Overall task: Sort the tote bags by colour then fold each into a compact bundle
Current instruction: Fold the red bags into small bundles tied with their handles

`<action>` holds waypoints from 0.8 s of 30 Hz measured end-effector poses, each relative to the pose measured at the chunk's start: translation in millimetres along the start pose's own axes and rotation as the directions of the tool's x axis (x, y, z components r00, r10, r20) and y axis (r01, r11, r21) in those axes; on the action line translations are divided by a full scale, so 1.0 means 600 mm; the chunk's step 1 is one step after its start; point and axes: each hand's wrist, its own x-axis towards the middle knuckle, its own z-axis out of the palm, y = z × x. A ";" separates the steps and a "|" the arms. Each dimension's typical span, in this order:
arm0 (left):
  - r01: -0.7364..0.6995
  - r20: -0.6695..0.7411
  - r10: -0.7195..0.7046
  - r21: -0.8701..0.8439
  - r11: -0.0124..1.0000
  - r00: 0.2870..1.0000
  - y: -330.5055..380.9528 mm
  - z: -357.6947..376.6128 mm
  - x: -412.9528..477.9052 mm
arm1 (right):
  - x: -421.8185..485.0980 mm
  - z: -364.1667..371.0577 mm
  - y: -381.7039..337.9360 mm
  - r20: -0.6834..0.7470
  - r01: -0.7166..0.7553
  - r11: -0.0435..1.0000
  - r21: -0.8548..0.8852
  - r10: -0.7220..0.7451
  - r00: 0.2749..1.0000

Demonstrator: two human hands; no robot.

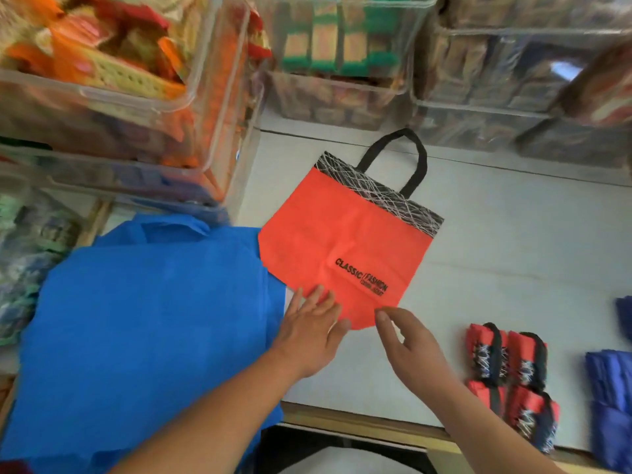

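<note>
One flat red bag (345,241), four red bundles (513,378)

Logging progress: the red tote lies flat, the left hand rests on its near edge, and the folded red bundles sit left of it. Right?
No: the head view shows the folded red bundles right of the red tote, not left. The rest holds, left hand included.

1. A pale grey-white table top (496,254) is seen, crossed near the back by a thin dark seam (478,161).
2. Its near side is finished with a light wooden edge (359,420).
3. Clear plastic bins (342,94) are stacked along the back and left, their contents blurred.
4. A bright glare (564,68) is thrown on one right-hand bin.
</note>
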 end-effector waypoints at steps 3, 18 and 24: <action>-0.121 0.036 0.133 -0.229 0.966 0.990 0.043 0.019 -0.019 | 0.005 0.012 0.035 -0.057 0.057 0.979 -0.196 -0.070 0.996; -0.077 -0.036 0.081 0.109 0.991 0.996 -0.107 -0.023 0.013 | 0.002 0.000 0.143 0.088 0.086 0.893 -0.441 -0.052 0.995; -0.097 -0.178 0.112 0.089 0.991 0.978 -0.117 -0.008 0.023 | 0.017 0.002 0.144 0.118 0.169 0.799 -0.577 -0.124 0.985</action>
